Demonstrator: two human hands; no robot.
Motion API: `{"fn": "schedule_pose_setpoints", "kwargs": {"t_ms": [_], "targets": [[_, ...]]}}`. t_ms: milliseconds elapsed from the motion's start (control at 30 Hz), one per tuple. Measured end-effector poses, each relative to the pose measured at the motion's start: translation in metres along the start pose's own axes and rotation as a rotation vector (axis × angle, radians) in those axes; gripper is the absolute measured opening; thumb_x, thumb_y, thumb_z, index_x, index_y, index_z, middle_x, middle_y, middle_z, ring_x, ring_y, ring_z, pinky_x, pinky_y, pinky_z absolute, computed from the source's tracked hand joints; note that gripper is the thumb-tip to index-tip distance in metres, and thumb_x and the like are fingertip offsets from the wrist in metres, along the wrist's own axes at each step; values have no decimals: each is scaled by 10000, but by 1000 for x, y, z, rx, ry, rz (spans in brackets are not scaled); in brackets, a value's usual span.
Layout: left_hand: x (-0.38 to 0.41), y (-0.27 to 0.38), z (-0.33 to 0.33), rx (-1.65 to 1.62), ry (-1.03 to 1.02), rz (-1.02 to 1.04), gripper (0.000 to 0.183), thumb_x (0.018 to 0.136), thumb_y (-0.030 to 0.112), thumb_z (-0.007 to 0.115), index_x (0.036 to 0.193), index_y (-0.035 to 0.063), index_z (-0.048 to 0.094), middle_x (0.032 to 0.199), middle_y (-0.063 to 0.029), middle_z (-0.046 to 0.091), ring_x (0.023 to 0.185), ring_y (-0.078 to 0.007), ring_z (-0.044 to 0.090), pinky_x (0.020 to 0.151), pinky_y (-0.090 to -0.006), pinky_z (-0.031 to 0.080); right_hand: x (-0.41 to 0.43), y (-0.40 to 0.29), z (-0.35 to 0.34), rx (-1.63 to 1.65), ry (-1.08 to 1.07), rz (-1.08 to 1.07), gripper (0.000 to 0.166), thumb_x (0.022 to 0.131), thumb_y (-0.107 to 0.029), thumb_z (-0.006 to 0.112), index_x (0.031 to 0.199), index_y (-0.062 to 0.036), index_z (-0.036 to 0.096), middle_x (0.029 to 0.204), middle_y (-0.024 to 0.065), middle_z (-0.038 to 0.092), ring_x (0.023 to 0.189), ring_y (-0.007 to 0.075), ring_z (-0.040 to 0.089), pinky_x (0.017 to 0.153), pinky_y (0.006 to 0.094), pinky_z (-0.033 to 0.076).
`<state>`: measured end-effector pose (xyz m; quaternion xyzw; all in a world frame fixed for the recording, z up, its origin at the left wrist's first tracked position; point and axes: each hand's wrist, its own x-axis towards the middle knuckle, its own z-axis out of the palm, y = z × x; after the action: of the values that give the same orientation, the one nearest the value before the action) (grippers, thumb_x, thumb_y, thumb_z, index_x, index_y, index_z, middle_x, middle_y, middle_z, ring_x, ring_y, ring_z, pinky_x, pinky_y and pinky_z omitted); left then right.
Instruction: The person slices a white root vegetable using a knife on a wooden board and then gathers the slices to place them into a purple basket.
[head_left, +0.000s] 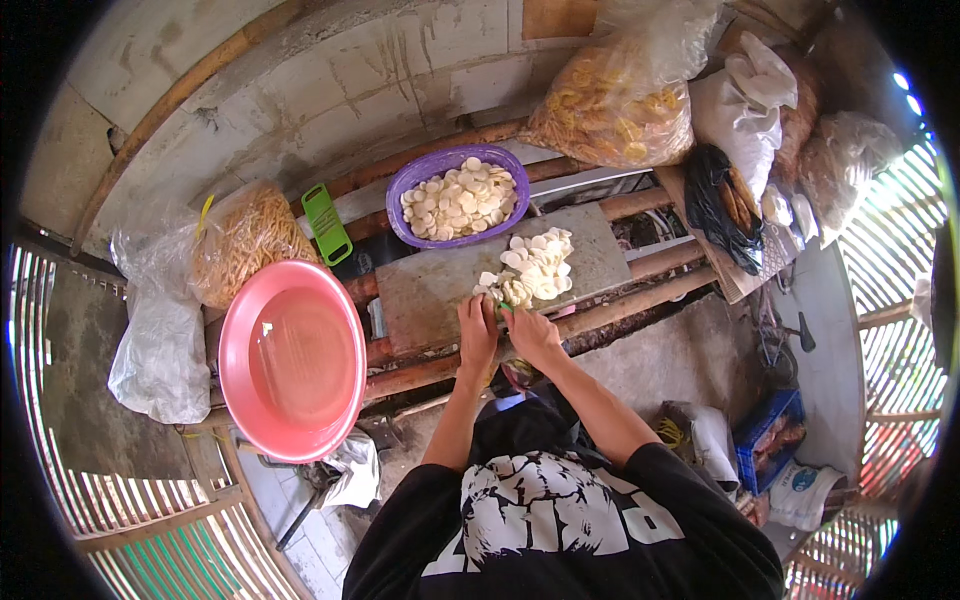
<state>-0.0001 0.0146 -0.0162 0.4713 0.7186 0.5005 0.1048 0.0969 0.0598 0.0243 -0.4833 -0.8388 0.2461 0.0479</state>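
Observation:
On a flat grey board (427, 296) lies a heap of thin, round, pale slices (541, 262), which look like a sliced root vegetable. My left hand (478, 330) is at the board's near edge, its fingers curled onto a few pale slices (487, 285) beside the heap. My right hand (534, 336) grips a green handle (505, 306), probably a knife's; the blade is hard to make out. Both hands are close together. Beyond the board, a purple plastic basin (396, 196) holds many more slices. A green slicer (327, 225) lies to its left.
A pink basin (234, 360) of liquid stands at left, by a clear bag of fried strips (251, 240). Bags of yellowish chips (611, 112) and a black plastic bag (709, 202) sit at right. Wooden poles (652, 296) with gaps support the board. A blue crate (750, 450) is on the floor.

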Motion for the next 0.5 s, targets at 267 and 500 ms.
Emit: {"fn": "schedule_pose_setpoints", "kwargs": {"t_ms": [267, 500], "targets": [[11, -6, -13, -64, -57, -1, 304, 772, 44, 485, 1062, -14, 417, 958, -189, 448, 883, -357, 420, 771, -382, 354, 21, 11, 8, 68, -169, -71, 386, 856, -298, 287, 916, 33, 477, 803, 272, 537, 683, 376, 555, 558, 439, 452], [13, -2, -31, -46, -245, 43, 379, 754, 38, 507, 1113, 13, 388, 1012, -179, 451, 941, -342, 426, 789, -372, 366, 16, -5, -21, 473, -393, 140, 331, 853, -241, 298, 884, 43, 465, 652, 245, 535, 675, 378, 550, 473, 470, 418]]}}
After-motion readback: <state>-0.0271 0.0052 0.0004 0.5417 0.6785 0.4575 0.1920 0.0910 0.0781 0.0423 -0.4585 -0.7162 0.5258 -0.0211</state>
